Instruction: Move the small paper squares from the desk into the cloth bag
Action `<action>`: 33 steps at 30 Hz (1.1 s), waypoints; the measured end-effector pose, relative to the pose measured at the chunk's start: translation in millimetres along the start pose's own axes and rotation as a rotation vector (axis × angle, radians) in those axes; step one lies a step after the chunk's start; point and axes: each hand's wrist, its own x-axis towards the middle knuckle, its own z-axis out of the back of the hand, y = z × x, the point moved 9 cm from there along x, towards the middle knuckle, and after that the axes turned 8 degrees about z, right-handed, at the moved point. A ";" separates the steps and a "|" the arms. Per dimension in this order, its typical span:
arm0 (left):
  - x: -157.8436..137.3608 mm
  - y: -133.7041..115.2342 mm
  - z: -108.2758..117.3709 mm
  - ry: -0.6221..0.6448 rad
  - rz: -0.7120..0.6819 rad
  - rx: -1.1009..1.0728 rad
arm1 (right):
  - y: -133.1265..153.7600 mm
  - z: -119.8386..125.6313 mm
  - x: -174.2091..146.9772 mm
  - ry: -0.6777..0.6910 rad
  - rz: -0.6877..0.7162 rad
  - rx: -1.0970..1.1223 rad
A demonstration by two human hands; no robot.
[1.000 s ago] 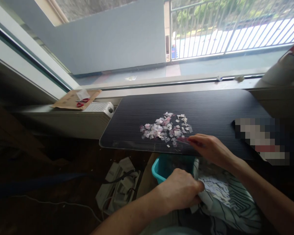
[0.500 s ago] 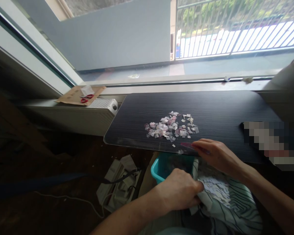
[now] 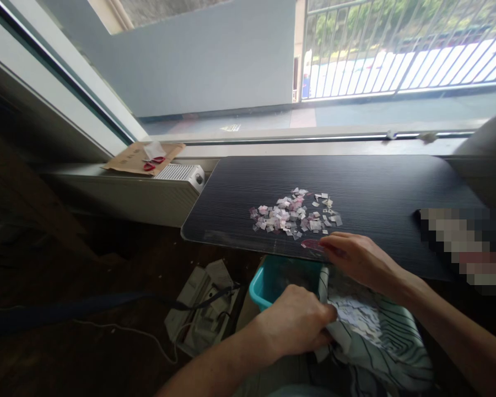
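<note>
My left hand [image 3: 300,322] is closed on the edge of a pale cloth bag [image 3: 400,336] with dark stripes. Many small white scraps [image 3: 355,311] lie inside the bag's open mouth. My right hand [image 3: 355,256] pinches a thin, see-through pink plastic piece [image 3: 312,244] with a rounded end, low over the table's near edge. Just beyond it, a loose pile of small white and pinkish scraps [image 3: 287,214] is spread on the dark table [image 3: 380,187]. Below that edge, beside the bag, is a turquoise plastic basin [image 3: 261,292], partly hidden by my left forearm and hand.
On the sill at left, red-handled scissors [image 3: 154,163] lie on a brown paper envelope [image 3: 126,159], near a white radiator [image 3: 179,173]. A white box with cables [image 3: 202,309] sits on the floor. A blurred-out dark object [image 3: 458,242] lies at the table's right.
My right hand has shifted slightly left, and the pink piece now lies flatter. Loose scraps seen at the near edge before no longer show there. My left hand keeps its hold on the bag.
</note>
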 end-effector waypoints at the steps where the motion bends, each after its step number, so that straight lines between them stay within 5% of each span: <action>1: -2.2 2.7 0.1 -0.004 0.007 -0.005 | -4.1 4.0 -5.2 -0.015 -0.011 -0.014; 6: -14.3 22.0 -0.7 -0.005 0.078 -0.042 | -30.0 23.5 -32.7 -0.057 -0.094 -0.082; 12: -20.8 37.0 -1.5 -0.012 0.162 -0.044 | -45.3 30.5 -29.1 -0.146 -0.110 -0.122; 33: -17.4 37.3 -0.7 0.024 0.196 -0.069 | -53.8 39.0 -47.9 -0.084 -0.182 -0.021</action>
